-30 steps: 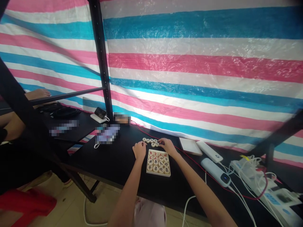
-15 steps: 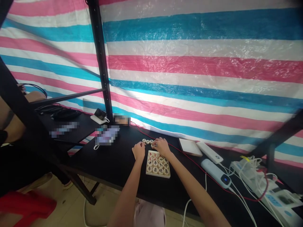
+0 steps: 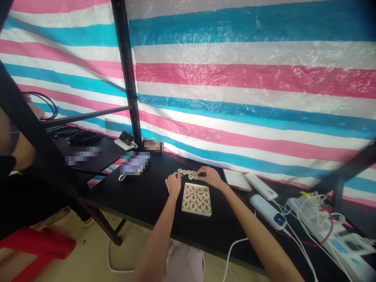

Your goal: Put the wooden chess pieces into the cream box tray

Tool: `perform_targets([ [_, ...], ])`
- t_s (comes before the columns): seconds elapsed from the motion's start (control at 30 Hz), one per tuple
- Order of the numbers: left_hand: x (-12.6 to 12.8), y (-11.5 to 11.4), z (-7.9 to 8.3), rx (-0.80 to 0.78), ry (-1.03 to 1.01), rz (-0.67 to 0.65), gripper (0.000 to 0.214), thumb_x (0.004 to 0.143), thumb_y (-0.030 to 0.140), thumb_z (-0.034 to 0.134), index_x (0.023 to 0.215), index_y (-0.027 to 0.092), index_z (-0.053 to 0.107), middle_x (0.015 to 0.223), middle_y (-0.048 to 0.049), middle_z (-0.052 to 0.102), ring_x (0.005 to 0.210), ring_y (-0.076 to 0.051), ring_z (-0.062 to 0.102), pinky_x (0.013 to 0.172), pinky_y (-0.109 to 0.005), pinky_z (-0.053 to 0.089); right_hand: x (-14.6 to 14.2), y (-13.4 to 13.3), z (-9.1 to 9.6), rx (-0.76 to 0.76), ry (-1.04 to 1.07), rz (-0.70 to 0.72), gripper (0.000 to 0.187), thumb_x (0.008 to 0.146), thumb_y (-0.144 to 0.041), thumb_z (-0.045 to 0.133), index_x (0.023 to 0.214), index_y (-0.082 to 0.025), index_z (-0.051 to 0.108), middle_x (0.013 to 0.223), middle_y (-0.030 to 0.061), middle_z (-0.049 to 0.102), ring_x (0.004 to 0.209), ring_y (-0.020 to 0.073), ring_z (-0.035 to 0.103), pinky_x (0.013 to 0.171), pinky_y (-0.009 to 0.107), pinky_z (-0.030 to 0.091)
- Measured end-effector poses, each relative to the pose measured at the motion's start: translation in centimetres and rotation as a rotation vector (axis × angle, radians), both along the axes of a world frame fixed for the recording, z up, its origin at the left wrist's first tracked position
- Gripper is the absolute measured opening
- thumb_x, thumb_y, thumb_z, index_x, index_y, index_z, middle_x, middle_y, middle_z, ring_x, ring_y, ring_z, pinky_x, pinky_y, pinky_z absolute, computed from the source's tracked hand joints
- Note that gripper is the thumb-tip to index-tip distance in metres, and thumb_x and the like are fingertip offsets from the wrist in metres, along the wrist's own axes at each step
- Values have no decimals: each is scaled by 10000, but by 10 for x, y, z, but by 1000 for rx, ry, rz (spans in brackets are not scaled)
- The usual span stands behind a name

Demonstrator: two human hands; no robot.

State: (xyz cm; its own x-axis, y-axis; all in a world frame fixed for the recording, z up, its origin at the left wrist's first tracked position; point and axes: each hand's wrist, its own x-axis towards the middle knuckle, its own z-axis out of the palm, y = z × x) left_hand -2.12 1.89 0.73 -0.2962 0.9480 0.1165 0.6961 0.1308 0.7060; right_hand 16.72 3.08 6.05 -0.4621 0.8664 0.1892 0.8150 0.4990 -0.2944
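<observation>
Several round, cream-coloured Chinese chess pieces (image 3: 184, 172) lie in a short row on the black table, with two more just in front of the row. My right hand (image 3: 210, 176) reaches in from the right, its thumb and fingertips at the front right Chinese chess piece (image 3: 195, 177). To the left of the row rests my left hand (image 3: 174, 183), fingers curled together, their tips near the leftmost pieces; what they hold, if anything, is hidden. Nearer me is a white square box (image 3: 196, 213), filled with rows of pieces bearing red or black characters.
A shallow white box lid (image 3: 236, 180) lies right of my hands, beside a white power bank (image 3: 261, 186) and a pale blue one (image 3: 268, 211). Power strips with tangled cables (image 3: 320, 223) fill the right. A black post (image 3: 129, 78) rises at the left; another person's arm (image 3: 23, 150) is beyond it.
My right hand has shifted right and uncovered more pieces in the row and in front of it. My left hand stays beside the row. The view has tilted slightly.
</observation>
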Motion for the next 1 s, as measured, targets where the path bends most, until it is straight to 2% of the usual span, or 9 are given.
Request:
perform_targets([
  [0.1, 1, 1, -1, -20, 26, -9, 324, 867, 282, 335, 843, 227, 653, 895, -28, 684, 917, -185, 566, 779, -287, 313, 14, -22, 4, -109, -96, 88, 246, 742, -490, 595, 877, -312, 698, 912, -9, 664, 809, 158, 578, 682, 260, 332],
  [0.2, 2, 3, -3, -25, 35, -14, 333, 868, 286, 329, 844, 231, 657, 877, -33, 682, 920, -188, 559, 788, -293, 304, 9, -43, -1, -27, -240, 39, 260, 754, -509, 575, 806, -291, 708, 852, 24, 677, 813, 193, 585, 737, 300, 314],
  [0.3, 2, 4, -5, -11, 26, -14, 330, 862, 284, 334, 835, 231, 658, 856, -35, 680, 906, -188, 557, 786, -295, 300, -5, -51, -6, 5, -317, 6, 255, 762, -496, 574, 777, -277, 706, 802, 37, 682, 795, 203, 591, 768, 327, 306],
  [0.47, 1, 2, -8, 34, 24, -30, 318, 849, 272, 344, 783, 233, 653, 815, -20, 679, 874, -183, 560, 774, -295, 299, -17, -45, -4, -49, -337, 14, 141, 723, -381, 635, 799, -279, 698, 825, 19, 690, 779, 189, 606, 747, 305, 328],
  [0.63, 2, 0, -8, 32, 31, -45, 324, 850, 270, 341, 790, 231, 657, 800, -17, 682, 876, -178, 562, 776, -289, 306, -14, -49, -9, 3, -327, -14, 209, 730, -346, 628, 916, -260, 669, 945, 47, 656, 868, 207, 590, 726, 295, 342],
  [0.8, -2, -6, -4, 27, 9, -77, 321, 857, 276, 342, 795, 233, 653, 774, -8, 680, 840, -163, 581, 760, -265, 330, -15, -52, -8, -25, -312, -18, 138, 751, -284, 620, 865, -218, 662, 908, 45, 656, 862, 188, 590, 735, 282, 334],
  [0.87, -5, -11, -3, 18, -28, -122, 330, 870, 296, 326, 826, 236, 647, 733, -3, 676, 782, -151, 592, 716, -244, 345, -18, -48, -2, 8, -256, -3, 146, 766, -253, 607, 904, -228, 648, 932, 26, 659, 875, 173, 589, 746, 273, 325],
  [1.0, -9, -20, -5, 5, 16, -174, 350, 885, 359, 310, 852, 255, 643, 817, -16, 683, 793, -169, 599, 643, -242, 342, -32, -25, 7, 107, -147, 11, 227, 812, -211, 553, 1032, -246, 601, 1045, 15, 642, 944, 151, 573, 773, 264, 308],
])
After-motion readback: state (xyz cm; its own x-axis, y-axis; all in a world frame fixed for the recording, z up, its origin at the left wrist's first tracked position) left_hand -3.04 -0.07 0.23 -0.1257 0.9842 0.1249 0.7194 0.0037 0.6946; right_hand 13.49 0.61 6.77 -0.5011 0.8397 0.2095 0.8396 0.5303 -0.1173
